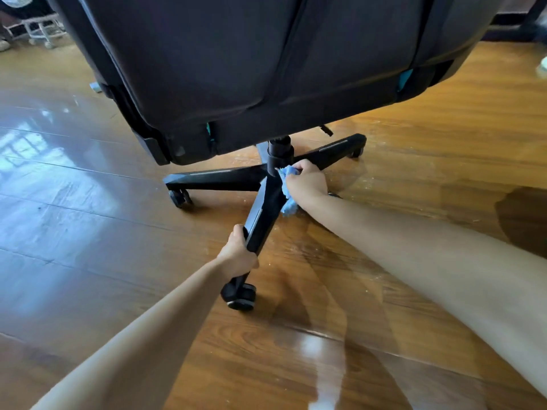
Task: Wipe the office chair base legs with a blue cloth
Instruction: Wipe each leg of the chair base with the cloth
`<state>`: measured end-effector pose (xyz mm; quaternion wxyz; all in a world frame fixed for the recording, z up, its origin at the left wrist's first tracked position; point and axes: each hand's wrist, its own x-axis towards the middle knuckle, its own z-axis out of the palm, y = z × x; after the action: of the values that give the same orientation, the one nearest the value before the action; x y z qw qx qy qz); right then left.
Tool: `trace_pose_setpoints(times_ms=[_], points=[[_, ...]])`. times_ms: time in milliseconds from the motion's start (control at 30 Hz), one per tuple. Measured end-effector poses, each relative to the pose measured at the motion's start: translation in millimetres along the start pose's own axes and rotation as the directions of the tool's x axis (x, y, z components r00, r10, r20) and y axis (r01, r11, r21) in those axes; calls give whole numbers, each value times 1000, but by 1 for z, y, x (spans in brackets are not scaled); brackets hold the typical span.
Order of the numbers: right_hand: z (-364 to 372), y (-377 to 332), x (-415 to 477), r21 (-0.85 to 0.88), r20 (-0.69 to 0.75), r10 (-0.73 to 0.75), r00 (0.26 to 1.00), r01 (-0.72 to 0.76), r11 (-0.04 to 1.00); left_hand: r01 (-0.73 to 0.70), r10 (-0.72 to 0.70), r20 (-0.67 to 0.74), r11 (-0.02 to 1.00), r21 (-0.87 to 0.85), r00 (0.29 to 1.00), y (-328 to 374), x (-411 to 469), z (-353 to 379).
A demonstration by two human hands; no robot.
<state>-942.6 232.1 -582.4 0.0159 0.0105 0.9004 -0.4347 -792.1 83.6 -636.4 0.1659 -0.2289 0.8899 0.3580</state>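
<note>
Blue cloth (287, 205) is bunched in the right hand (306, 183) and pressed against the hub end of the near leg (263, 214), where it meets the centre column (279, 155). A loose tail hangs below the hand, down towards the floor (118, 232). The right hand is closed round the cloth, knuckles up, wrist straight. Its forearm reaches in low over the floor.

Left hand (238, 251) is wrapped round the same leg further out, just above the caster (240, 294). Thumb is on top; the fingers go under, as far as I can tell. Arm is nearly straight. My read: it's bracing the base so it can't roll or swivel.

Step in hand, I'd judge: wiping the near leg from the hub outward. To do it well:
- Grip firm with the left hand. Casters on glossy wood will likely run off under side load.
- Fold the cloth over the top face and both sides, then pull one stroke towards the left hand. Shift that hand to clear the outer end.
- Work into the joint at the column, where dirt likely collects.
- Gather the loose tail so it doesn't drag the pale specks on the floor beside the right hand back onto the leg.

Other legs: one runs out to the left of the right hand, one beyond it. Neither is touched. Seat (236, 69) hangs above both hands and hides the rest of the base.
</note>
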Motion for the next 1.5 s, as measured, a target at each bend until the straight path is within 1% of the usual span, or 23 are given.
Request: trace_pose_setpoints(times_ms=[67,167,267,333,367,433,533,600,667,733,800,833,900,933,1000,1067,1100,1133,1200,1300,1400,1500], points=[[-3,-4,-1,-44,-17,-63,998,62,997,-11,9,36,998,62,999,-14,5,-25],[-12,0,-2,-54,-40,-126,991,124,991,-42,35,37,978,203,999,-28,11,-56],[-22,8,-1,-65,-101,-129,986,123,990,-80,66,58,949,305,996,-43,16,-78],[-27,11,1,-46,-108,-133,985,128,991,-93,72,74,938,334,995,-50,21,-87],[-30,11,1,-49,-105,-157,982,153,987,-101,78,78,930,353,994,-51,23,-91],[-32,11,-1,-97,-88,-253,963,245,965,-115,87,91,917,383,992,-53,26,-97],[-28,8,0,-166,-54,-401,914,388,906,-101,72,86,907,409,994,-53,30,-99],[-21,5,5,-224,-13,-469,883,454,862,-66,49,51,897,436,998,-49,31,-97],[-12,5,11,-305,92,-485,870,488,818,-21,42,-31,862,507,999,-38,30,-90],[-3,10,14,-351,247,-448,859,510,785,-11,97,-130,839,544,987,-23,31,-77],[4,19,12,-368,365,-414,834,537,759,-42,166,-197,855,517,966,-2,31,-60],[6,24,9,-373,379,-415,827,547,749,-60,194,-219,863,502,956,10,32,-52],[6,33,0,-394,363,-447,817,569,722,-118,258,-208,848,517,944,33,35,-35],[5,38,-7,-402,354,-488,798,601,691,-145,286,-189,832,536,940,43,37,-29],[-1,51,-22,-418,359,-584,728,685,597,-166,300,-170,826,539,939,58,42,-18],[-8,64,-35,-434,385,-630,675,734,522,-148,288,-191,834,531,938,64,46,-10],[-9,68,-39,-441,396,-638,661,746,499,-129,282,-210,829,544,936,65,48,-7],[-8,69,-39,-446,396,-637,661,745,495,-109,278,-224,819,564,934,65,48,-5],[-2,60,-33,-459,369,-620,692,716,526,-79,272,-245,803,591,931,64,49,-4],[15,37,-12,-469,357,-577,735,675,569,-73,258,-258,825,560,931,67,49,-7],[26,18,3,-459,377,-541,752,659,596,-78,252,-257,838,540,933,69,48,-10],[24,25,-9,-461,374,-535,757,653,601,-84,256,-245,832,548,935,63,48,-10]])
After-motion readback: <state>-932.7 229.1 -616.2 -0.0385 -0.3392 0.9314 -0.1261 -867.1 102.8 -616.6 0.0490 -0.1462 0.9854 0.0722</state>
